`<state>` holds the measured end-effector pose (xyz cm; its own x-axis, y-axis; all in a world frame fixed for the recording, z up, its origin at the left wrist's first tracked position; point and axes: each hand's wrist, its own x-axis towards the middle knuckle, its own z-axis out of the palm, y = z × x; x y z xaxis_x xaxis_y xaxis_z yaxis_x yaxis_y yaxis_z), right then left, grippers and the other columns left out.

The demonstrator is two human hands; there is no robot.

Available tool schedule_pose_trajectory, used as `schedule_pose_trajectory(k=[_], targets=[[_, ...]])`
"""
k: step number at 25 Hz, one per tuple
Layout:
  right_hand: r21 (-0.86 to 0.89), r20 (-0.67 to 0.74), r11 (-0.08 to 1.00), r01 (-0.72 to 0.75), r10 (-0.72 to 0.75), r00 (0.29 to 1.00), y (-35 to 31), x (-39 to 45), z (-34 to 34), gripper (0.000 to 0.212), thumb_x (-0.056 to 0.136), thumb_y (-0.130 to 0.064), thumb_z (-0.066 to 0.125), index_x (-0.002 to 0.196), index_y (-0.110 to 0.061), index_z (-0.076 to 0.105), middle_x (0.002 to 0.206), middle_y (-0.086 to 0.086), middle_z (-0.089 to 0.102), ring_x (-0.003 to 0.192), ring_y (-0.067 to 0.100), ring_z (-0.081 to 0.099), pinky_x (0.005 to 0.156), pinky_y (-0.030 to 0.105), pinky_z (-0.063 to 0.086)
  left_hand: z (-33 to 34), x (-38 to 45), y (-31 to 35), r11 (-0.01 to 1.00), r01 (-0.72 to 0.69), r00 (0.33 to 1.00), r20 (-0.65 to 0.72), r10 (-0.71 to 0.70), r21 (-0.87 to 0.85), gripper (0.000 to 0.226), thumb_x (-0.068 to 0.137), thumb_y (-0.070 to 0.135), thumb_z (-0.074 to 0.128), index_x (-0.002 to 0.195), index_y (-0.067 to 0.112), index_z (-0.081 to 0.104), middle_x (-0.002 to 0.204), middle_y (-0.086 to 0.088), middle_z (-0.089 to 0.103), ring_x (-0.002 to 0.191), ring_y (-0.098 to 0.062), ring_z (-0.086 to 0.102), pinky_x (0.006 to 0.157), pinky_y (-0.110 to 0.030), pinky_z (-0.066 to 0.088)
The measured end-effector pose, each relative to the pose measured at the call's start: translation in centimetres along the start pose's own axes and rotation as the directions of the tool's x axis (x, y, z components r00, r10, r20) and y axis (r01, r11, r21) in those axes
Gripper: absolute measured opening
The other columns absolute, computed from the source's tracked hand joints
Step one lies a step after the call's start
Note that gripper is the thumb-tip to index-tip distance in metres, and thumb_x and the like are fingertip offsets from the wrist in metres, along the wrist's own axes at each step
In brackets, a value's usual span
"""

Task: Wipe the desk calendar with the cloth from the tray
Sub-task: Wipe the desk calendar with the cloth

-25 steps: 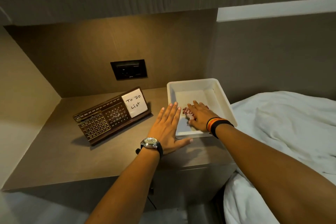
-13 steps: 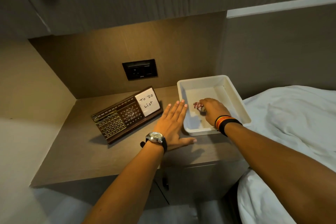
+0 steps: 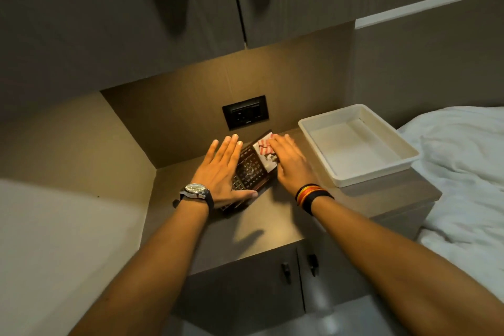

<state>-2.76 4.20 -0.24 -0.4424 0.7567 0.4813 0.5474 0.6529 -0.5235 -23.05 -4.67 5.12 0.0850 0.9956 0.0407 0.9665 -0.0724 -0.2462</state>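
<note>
The dark wooden desk calendar [image 3: 249, 170] stands tilted on the bedside counter, mostly hidden between my hands. My left hand [image 3: 222, 169], fingers spread, lies flat over the calendar's left part with the thumb at its lower edge. My right hand [image 3: 291, 165] presses a small red-and-white striped cloth [image 3: 266, 148] onto the calendar's right part, where the white note card sits. The white tray [image 3: 387, 169] stands to the right on the counter with nothing in it.
A black wall socket [image 3: 245, 112] sits in the back panel behind the calendar. Overhead cabinets hang above the niche. A bed with white bedding [image 3: 463, 172] lies to the right, and two cabinet doors with small knobs [image 3: 286, 271] are below the counter.
My right hand lifted the cloth out of the tray and carried it left onto the calendar. My left hand moved from the counter onto the calendar's left part. The camera view shifted upward.
</note>
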Motion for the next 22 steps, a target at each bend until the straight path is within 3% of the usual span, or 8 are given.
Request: schedule_pose_trajectory(k=[4, 8, 11, 16, 22], targets=[[0.112, -0.045, 0.986, -0.125, 0.131, 0.990, -3.4, -1.8, 4.2, 0.068, 0.090, 0.007, 0.055, 0.152, -0.014, 0.040, 0.158, 0.010, 0.041, 0.152, 0.030, 0.027, 0.121, 0.047, 0.028, 0.8, -0.9, -4.6, 0.997, -0.067, 0.985, 0.158, 0.062, 0.030, 0.149, 0.059, 0.106, 0.037, 0.161, 0.012, -0.018, 0.171, -0.009, -0.022, 0.157, -0.024, -0.022, 0.126, -0.046, -0.018], [0.193, -0.099, 0.969, -0.157, 0.178, 0.979, -5.9, -2.3, 7.3, 0.072, 0.090, 0.009, 0.054, 0.154, -0.017, 0.037, 0.162, 0.007, 0.036, 0.154, 0.030, 0.020, 0.121, 0.043, 0.022, 0.8, 0.1, -6.6, 0.979, -0.200, 0.952, 0.243, 0.186, 0.031, 0.164, 0.048, 0.100, 0.063, 0.161, 0.014, -0.021, 0.168, -0.007, -0.027, 0.154, -0.022, -0.025, 0.125, -0.042, -0.018], [0.235, -0.123, 0.953, -0.191, 0.224, 0.967, -7.1, -2.5, 9.5, 0.079, 0.090, 0.011, 0.054, 0.158, -0.020, 0.029, 0.166, 0.003, 0.027, 0.156, 0.026, 0.010, 0.121, 0.040, 0.019, 0.9, 1.2, -7.0, 0.961, -0.274, 0.934, 0.247, 0.259, 0.026, 0.169, 0.046, 0.086, 0.080, 0.161, 0.014, -0.020, 0.169, -0.007, -0.024, 0.156, -0.023, -0.021, 0.127, -0.041, -0.012], [0.232, -0.108, 0.937, -0.260, 0.291, 0.951, -7.4, -3.6, 11.8, 0.085, 0.092, 0.006, 0.053, 0.161, -0.023, 0.013, 0.169, -0.001, 0.015, 0.157, 0.021, 0.003, 0.122, 0.042, 0.024, 2.4, 0.7, -6.5, 0.962, -0.236, 0.955, 0.150, 0.256, -0.136, 0.164, 0.050, 0.060, 0.096, 0.162, 0.014, -0.015, 0.172, -0.008, -0.016, 0.156, -0.020, -0.017, 0.129, -0.038, -0.002], [0.225, -0.177, 0.904, -0.363, 0.404, 0.897, -8.0, -2.4, 12.2, 0.077, 0.092, 0.004, 0.054, 0.160, -0.016, 0.023, 0.166, 0.005, 0.026, 0.156, 0.026, 0.013, 0.122, 0.046, 0.027, 3.1, 0.4, -6.0, 0.939, -0.210, 0.961, 0.119, 0.250, -0.273, 0.163, 0.051, 0.052, 0.099, 0.162, 0.014, -0.014, 0.171, -0.007, -0.018, 0.154, -0.018, -0.021, 0.128, -0.037, 0.001]])
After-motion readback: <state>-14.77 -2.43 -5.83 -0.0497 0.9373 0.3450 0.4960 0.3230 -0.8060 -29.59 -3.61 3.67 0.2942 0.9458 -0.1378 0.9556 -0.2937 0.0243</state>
